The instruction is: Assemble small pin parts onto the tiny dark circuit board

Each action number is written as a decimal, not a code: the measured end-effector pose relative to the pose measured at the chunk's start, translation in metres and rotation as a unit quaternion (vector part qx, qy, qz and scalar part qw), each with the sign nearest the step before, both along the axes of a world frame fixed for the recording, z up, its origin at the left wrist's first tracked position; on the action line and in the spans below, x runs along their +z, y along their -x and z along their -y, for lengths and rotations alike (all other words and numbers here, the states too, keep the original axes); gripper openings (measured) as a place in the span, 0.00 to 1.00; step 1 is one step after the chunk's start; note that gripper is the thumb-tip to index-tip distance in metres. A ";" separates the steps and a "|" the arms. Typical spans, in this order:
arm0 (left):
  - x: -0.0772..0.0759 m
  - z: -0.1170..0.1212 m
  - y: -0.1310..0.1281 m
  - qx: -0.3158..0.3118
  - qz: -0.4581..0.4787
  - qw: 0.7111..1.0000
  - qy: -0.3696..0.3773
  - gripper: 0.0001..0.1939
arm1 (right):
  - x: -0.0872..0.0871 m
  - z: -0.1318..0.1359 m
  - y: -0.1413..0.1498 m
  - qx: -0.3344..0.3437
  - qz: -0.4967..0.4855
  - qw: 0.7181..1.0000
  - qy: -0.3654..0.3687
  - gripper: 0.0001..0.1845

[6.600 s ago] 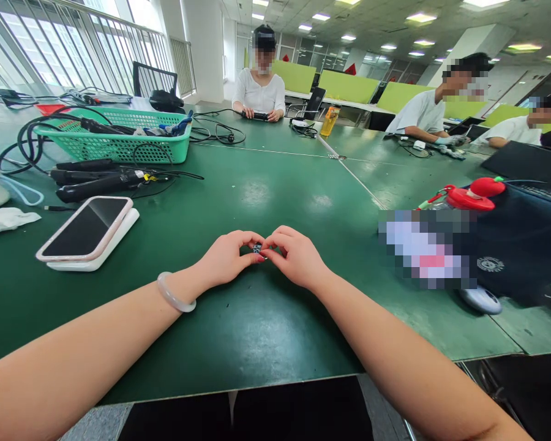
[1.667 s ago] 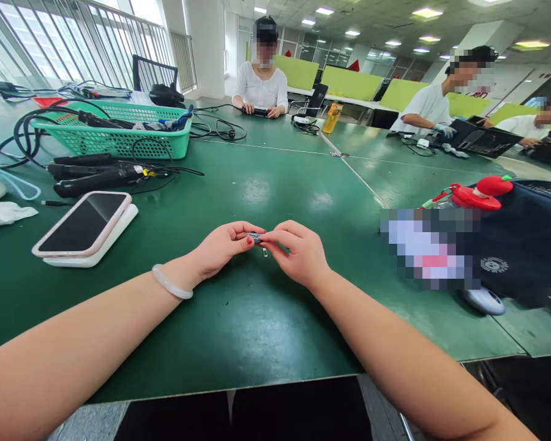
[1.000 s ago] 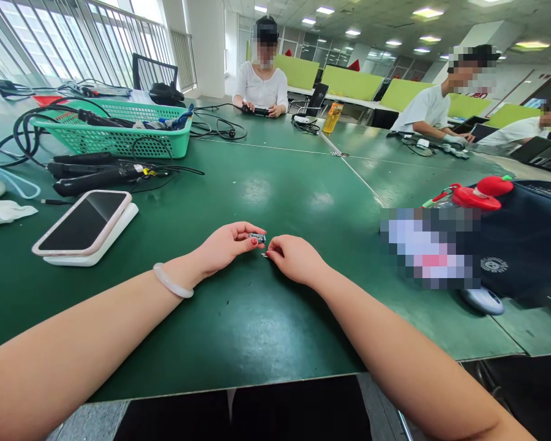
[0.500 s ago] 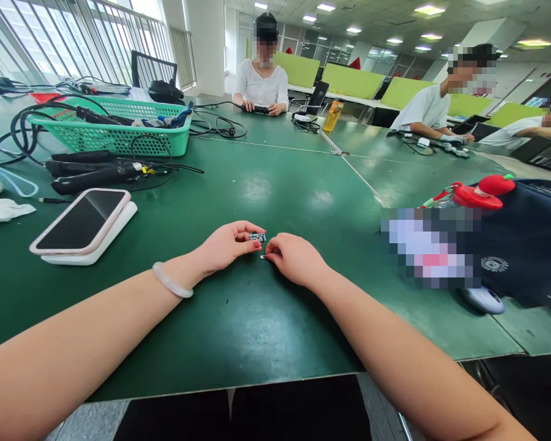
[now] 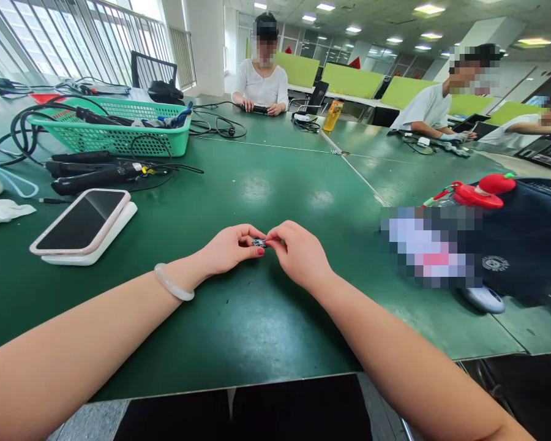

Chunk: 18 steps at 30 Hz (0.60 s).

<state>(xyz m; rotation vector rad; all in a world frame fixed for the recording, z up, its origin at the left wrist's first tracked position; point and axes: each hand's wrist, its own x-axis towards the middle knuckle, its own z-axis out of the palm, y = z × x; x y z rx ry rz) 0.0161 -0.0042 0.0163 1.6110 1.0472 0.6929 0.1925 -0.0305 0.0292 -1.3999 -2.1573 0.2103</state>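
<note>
1. Pinching a small black-and-white piece (image 5: 259, 243) between fingers (image 5: 248, 252), the left hand (image 5: 227, 250) is over the counter (image 5: 239, 331).
2. The right hand (image 5: 302, 252) has fingers at its right end; whether they pinch something, I cannot tell.
3. Farther left, one phone (image 5: 82, 219) lies upon a white object (image 5: 76, 260).

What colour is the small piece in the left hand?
The small piece looks dark with whitish markings, in the head view.

Dk bag (image 5: 526, 236) — 1 rnd white emblem (image 5: 494, 263), txt too sm. to read — no other legible txt.
</note>
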 end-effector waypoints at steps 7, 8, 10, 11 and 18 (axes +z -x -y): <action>-0.002 -0.001 0.000 -0.017 -0.002 1.000 -0.008 0.14 | -0.005 0.000 0.004 0.010 0.021 1.000 0.009 0.08; -0.002 -0.001 0.000 -0.018 -0.003 1.000 -0.008 0.14 | -0.005 0.000 0.004 0.008 0.020 1.000 0.009 0.08; -0.002 -0.001 0.000 -0.018 -0.004 1.000 -0.008 0.15 | -0.004 0.000 0.004 0.006 0.019 1.000 0.008 0.07; -0.002 -0.001 0.001 -0.018 -0.003 1.000 -0.008 0.15 | -0.004 0.000 0.003 0.005 0.017 1.000 0.008 0.07; -0.002 -0.003 0.002 -0.004 0.038 0.999 0.007 0.18 | -0.002 -0.001 -0.003 0.007 -0.038 0.999 -0.007 0.05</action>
